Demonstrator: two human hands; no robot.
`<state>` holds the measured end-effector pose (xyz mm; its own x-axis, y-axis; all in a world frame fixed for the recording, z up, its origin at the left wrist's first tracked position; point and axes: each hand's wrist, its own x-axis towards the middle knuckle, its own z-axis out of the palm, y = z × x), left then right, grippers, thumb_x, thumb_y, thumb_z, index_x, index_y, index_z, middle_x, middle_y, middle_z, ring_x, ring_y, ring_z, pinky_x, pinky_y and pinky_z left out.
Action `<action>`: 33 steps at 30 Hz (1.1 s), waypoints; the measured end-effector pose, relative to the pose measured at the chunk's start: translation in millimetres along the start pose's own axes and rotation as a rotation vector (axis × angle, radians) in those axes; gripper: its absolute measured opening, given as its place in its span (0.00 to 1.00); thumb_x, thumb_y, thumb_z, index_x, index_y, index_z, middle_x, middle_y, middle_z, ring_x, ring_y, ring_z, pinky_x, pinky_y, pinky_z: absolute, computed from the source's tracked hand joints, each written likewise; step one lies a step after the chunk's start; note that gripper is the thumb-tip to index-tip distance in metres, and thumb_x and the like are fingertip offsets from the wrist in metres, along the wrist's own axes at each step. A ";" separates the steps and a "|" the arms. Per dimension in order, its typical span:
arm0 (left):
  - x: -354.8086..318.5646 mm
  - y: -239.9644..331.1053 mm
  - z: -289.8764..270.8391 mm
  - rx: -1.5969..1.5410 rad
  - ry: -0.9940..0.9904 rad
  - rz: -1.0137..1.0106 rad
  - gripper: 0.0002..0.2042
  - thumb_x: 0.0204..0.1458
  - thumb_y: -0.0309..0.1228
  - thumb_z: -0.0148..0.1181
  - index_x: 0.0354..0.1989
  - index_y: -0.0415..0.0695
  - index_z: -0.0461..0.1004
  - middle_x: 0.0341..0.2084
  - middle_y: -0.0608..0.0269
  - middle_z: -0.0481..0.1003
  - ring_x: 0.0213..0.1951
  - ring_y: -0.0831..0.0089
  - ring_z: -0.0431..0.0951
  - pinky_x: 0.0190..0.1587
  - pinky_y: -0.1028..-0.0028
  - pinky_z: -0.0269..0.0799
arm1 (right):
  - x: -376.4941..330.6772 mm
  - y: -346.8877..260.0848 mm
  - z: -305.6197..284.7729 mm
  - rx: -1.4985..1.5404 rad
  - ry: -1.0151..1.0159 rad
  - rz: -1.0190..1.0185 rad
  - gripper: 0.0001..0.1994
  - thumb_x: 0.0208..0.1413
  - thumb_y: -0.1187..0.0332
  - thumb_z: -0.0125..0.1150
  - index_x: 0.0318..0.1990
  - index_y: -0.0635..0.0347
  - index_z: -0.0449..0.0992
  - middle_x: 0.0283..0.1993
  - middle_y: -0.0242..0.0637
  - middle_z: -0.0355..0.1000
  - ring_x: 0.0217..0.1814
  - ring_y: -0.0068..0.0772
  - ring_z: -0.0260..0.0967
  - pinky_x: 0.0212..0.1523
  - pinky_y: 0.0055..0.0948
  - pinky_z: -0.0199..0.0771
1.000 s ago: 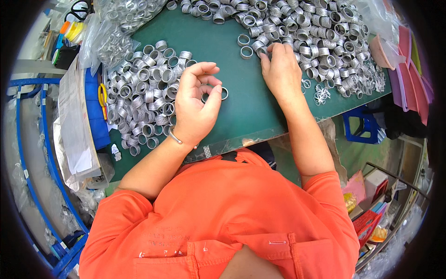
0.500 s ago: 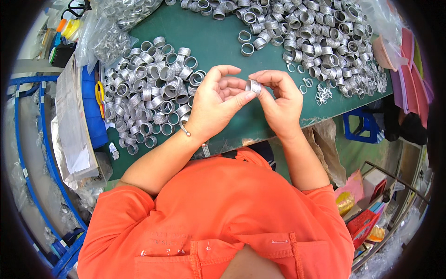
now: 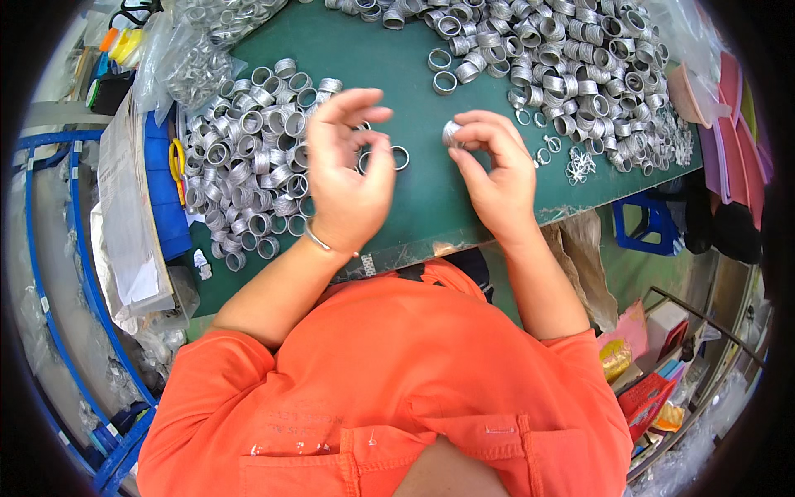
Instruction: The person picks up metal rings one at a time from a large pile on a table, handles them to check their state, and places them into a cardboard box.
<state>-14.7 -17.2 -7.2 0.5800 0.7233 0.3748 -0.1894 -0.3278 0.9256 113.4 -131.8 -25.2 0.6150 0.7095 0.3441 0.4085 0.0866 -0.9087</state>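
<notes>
My right hand (image 3: 501, 170) is closed, thumb and fingers pinching a silver metal ring (image 3: 451, 132) above the green table. My left hand (image 3: 352, 170) is apart from it, over the right edge of the left ring pile (image 3: 248, 145). Its thumb and fingers are spread, with nothing seen gripped between them. Just beside the left thumb lies a loose ring (image 3: 400, 157) on the table, and other rings show partly behind that hand. A thin bangle (image 3: 319, 240) circles my left wrist.
A larger ring heap (image 3: 571, 74) covers the back right, with small wire-like pieces (image 3: 580, 166) near its front. Clear bags (image 3: 199, 74) of metal parts stand back left, beside a blue bin (image 3: 166, 190) and yellow-handled scissors (image 3: 177, 166). A blue stool (image 3: 646, 224) is off the right edge.
My left hand has let go of the ring both hands held and moved left to the pile, its fingers opening. My right hand keeps the ring, now slightly farther from me.
</notes>
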 end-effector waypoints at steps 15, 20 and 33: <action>4.2 5.3 -17.4 -0.103 -0.017 -0.109 0.22 0.48 0.12 0.49 0.53 0.39 0.58 0.48 0.55 0.66 0.44 0.72 0.71 0.43 0.77 0.71 | 49.7 27.6 7.2 -0.758 -0.133 -0.194 0.04 0.42 0.77 0.59 0.29 0.63 0.75 0.34 0.39 0.67 0.39 0.42 0.66 0.37 0.37 0.71; 2.4 5.1 -1.7 -0.175 -0.180 -0.417 0.20 0.52 0.20 0.57 0.53 0.38 0.59 0.47 0.53 0.67 0.45 0.69 0.74 0.45 0.74 0.72 | 24.0 4.1 -6.4 0.022 -0.195 0.178 0.07 0.45 0.77 0.64 0.34 0.63 0.76 0.34 0.35 0.69 0.35 0.29 0.68 0.34 0.25 0.69; -8.8 3.8 7.7 0.086 -0.255 -0.100 0.20 0.47 0.16 0.58 0.49 0.36 0.63 0.39 0.55 0.73 0.42 0.70 0.76 0.42 0.75 0.74 | -10.2 -15.2 0.4 0.631 -0.105 0.273 0.19 0.51 0.82 0.59 0.49 0.64 0.60 0.45 0.41 0.67 0.46 0.29 0.69 0.44 0.27 0.72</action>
<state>-14.5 -29.4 -7.4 0.7751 0.5818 0.2462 -0.0594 -0.3209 0.9453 100.6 -140.1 -15.0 0.5584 0.8248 0.0881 -0.2408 0.2629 -0.9343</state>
